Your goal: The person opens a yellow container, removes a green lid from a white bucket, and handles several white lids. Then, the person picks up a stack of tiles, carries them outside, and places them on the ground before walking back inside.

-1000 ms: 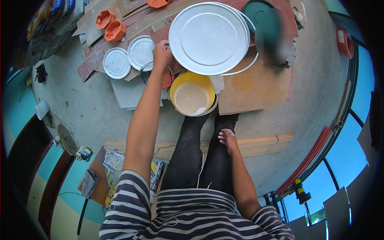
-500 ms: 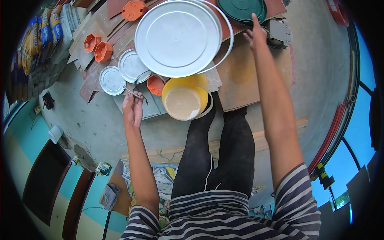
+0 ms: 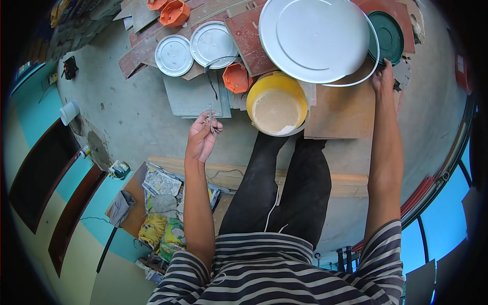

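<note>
Between the fingers of my left hand [image 3: 203, 138] are a few thin metal pieces [image 3: 211, 122] that look like nails or screws. My right hand [image 3: 384, 80] reaches to the dark green lid [image 3: 387, 39], its fingers at the lid's lower edge; how they grip it is partly hidden. The large white lidded bucket [image 3: 315, 38] stands left of that hand, its handle curving close by. Below the bucket sits a yellow bucket [image 3: 277, 104] with pale contents. Two white round lids [image 3: 174, 55] and an orange octagonal box [image 3: 237, 78] lie beyond my left hand.
Boards [image 3: 338, 112] lie under and around the buckets. A flat grey panel [image 3: 188, 94] rests on the floor. Timber strips [image 3: 348, 184] run across beside my legs. A box of bags and wrappers [image 3: 134, 195] stands at lower left. More orange boxes [image 3: 174, 13] lie at the top.
The view has turned, so the buckets and lids appear farther right and up. My left hand has moved back from the white lids. My right hand now touches the green lid's lower edge.
</note>
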